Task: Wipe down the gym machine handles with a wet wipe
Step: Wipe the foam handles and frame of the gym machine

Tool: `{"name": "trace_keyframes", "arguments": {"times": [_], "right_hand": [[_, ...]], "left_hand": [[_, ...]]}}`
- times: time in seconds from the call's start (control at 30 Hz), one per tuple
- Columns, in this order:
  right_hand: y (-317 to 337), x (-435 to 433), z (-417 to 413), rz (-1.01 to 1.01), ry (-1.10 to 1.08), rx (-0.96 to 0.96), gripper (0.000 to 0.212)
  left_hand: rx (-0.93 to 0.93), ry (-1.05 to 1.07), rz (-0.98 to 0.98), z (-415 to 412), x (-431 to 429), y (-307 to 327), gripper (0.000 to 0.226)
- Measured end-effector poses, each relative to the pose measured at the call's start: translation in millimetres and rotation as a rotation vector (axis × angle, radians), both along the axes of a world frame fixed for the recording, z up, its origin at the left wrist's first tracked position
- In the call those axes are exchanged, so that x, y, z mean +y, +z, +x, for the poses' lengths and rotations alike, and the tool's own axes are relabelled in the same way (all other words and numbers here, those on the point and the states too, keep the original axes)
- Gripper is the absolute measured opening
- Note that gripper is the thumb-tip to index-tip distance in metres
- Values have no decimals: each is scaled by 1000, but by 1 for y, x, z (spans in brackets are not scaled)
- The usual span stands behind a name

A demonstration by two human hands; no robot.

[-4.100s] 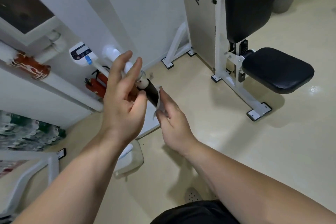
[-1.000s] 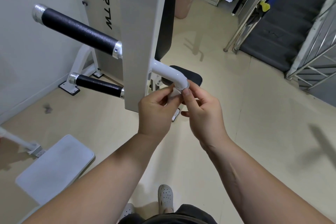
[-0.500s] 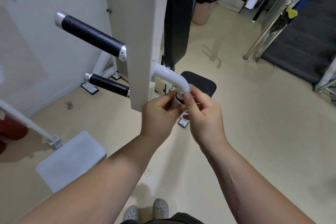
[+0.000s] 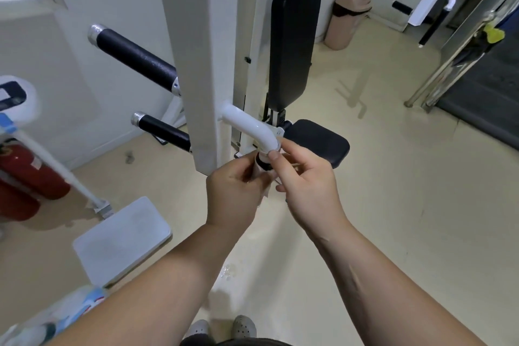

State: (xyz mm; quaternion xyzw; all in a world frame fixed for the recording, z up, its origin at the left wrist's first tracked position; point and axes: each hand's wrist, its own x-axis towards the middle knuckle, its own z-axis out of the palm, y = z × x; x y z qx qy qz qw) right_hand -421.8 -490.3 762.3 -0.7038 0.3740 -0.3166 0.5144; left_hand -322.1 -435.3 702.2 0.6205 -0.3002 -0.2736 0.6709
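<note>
Moved here from another bar, the left hand (image 4: 234, 194) wraps the wipe (image 4: 266, 193) round the black handle (image 4: 264, 164) below the white tube (image 4: 252, 128); the right hand (image 4: 306, 185) pinches its top.

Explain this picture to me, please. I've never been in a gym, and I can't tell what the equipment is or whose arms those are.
The camera sits on a person's head and looks down, so the two bare arms are the wearer's own. They stand on a pale floor at a white gym machine with a black backrest and seat. The left hand holds a white wipe around a short black handle under a bent white tube. The right hand pinches the handle's top. Two more black grips stick out on the left. Red fire extinguishers stand by the wall.
</note>
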Motion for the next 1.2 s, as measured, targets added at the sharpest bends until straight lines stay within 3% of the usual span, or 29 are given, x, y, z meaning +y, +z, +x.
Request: {"name": "trace_keyframes", "arguments": {"times": [0.1,0.3,0.43,0.57,0.7,0.83,0.97,1.03,1.2], "right_hand": [[1,-8,-2,-10,56,-4,18],[-9,-20,-7,-42,97,-22,20],[-34,-14,-15,-40,78,-15,30],[-46,7,-20,-154,-163,-64,18],[-49,33,-6,-349,-7,-92,7],[-46,58,14,-513,105,-126,21],[-45,75,36,-624,269,-102,28],[-50,81,51,-649,264,-76,27],[-65,85,85,-712,130,67,27]], "left_hand": [[23,27,-22,-3,-4,-4,28],[-15,63,248,-3,-12,-36,16],[-161,77,356,0,-1,-34,7],[-175,131,344,-2,28,-26,10],[32,190,293,3,58,-23,9],[137,274,322,20,87,-16,8],[98,346,228,46,111,-11,7],[77,411,215,60,118,-11,20],[70,409,167,103,127,5,22]]}}
